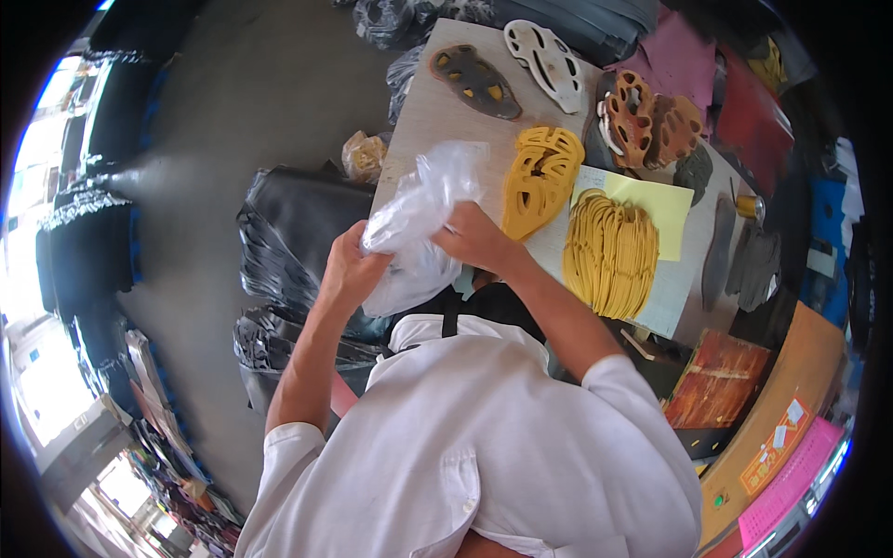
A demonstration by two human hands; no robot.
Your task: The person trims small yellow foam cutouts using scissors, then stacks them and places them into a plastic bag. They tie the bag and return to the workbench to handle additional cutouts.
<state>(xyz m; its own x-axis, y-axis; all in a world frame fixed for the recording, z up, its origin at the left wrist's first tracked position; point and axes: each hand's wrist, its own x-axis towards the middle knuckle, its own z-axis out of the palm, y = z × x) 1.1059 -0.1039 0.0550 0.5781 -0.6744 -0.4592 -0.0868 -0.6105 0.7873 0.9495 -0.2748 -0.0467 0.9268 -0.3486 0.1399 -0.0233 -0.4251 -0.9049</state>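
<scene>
A crumpled clear plastic bag (423, 200) is held up between my two hands over the near left edge of the table (414, 121). My left hand (358, 272) grips its lower left side with the fingers closed. My right hand (474, 239) pinches the right side, fingers curled into the film. Just right of the bag lies a yellow cut-out piece shaped like a shoe upper (539, 181). Beyond my right forearm a thick stack of yellow cut strips (609, 256) rests on a pale yellow sheet (672, 212).
Farther back lie a dark grey cut-out piece (474, 82), a white one (544, 63) and brown ones (633, 116). Black wrapped bundles (298, 232) stand left of the table. A reddish-brown board (716, 379) and an orange curved panel (777, 400) are at the right.
</scene>
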